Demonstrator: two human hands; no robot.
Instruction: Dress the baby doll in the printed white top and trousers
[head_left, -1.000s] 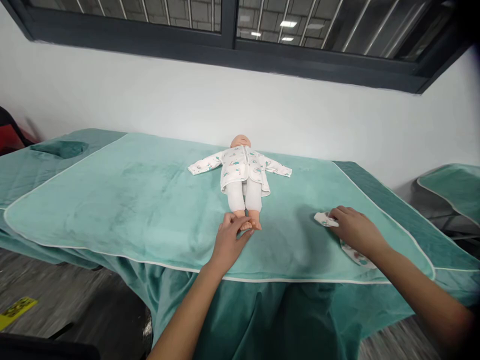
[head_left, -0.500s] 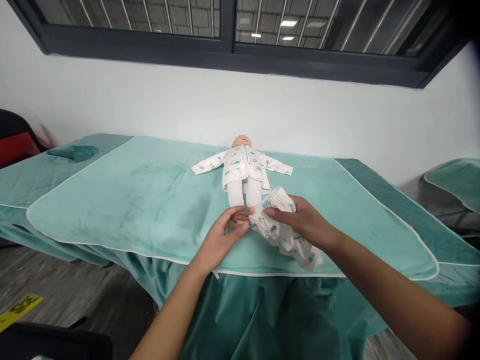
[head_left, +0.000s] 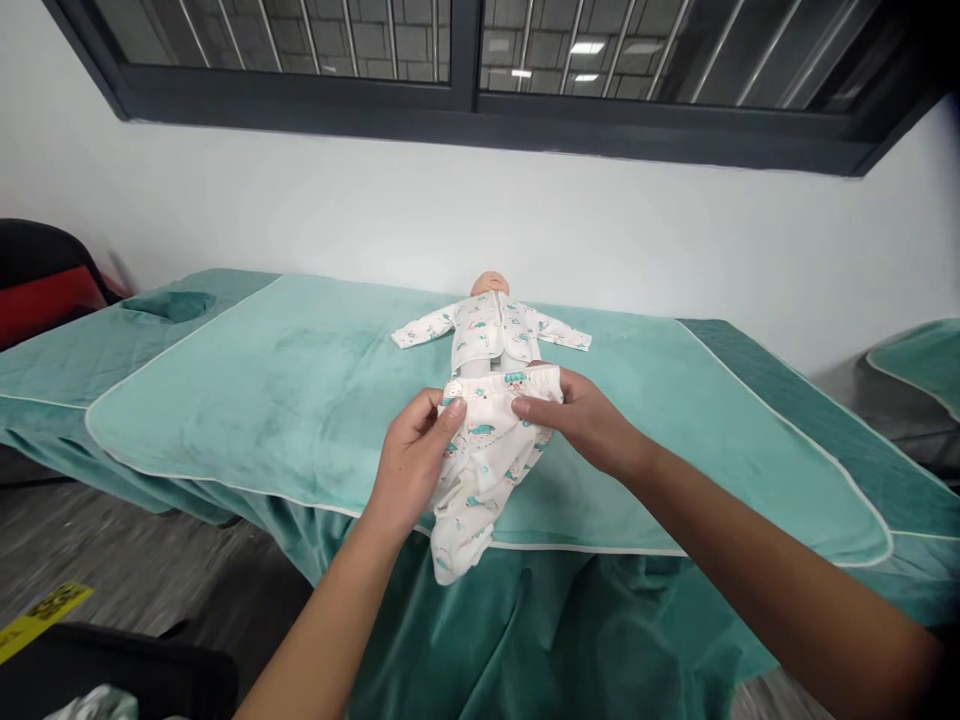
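White pants (head_left: pixel 487 455), waistband edge (head_left: pixel 491 385) in hands (head_left: pixel 405 465); mat (head_left: pixel 300 390) spreads both sides.

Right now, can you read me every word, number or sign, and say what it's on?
No words can be read.
Teal patch on the white printed cloth trousers: any letters too small to read.
Flat yellow strip with black marks, seemingly on the grey floor, lower left: too blurred to read.

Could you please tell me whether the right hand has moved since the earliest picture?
Yes: judged against the window's middle bar, the right hand has moved left, closer to the bar's line, and now grips the printed trousers.
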